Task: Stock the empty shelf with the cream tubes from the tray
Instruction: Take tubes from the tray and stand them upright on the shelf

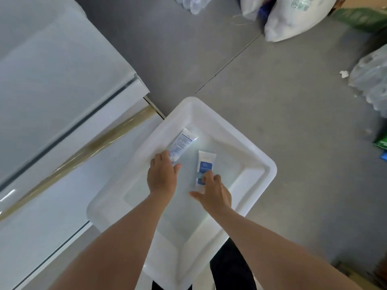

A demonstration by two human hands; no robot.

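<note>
The tray [247, 155] sits on the grey floor [272, 101], just at the shelf's foot, and only two tubes show in it. The rest of its bottom that shows is bare white.

The left tube [182, 145] lies toward 11 o'clock in the tray, slanted, with its flat end pointing to 1 o'clock. The left grip [162, 174] grasps its near end, fingers curled over it and the thumb on the 3 o'clock side. The tube appears to lie on the tray bottom.

The right tube [206, 164] lies near the tray's middle, running roughly 12 to 6. The right grip [213, 191] has its fingertips laid on the lower half, but the thumb is splayed out toward 8 o'clock, off the tube. I read it as released, touching and not yet clasping.

The shelf [62, 80] fills the view from 8 to 11 o'clock. Its white boards are blurred, and no tubes show on the parts in view, so the count already stocked cannot be read.

With two tubes left in the tray, this looks like the closing load. What remains is to lift both, carry them toward 9 o'clock and set them on a board.

Plastic bags [293, 19] lie at 1 o'clock, well apart.
</note>
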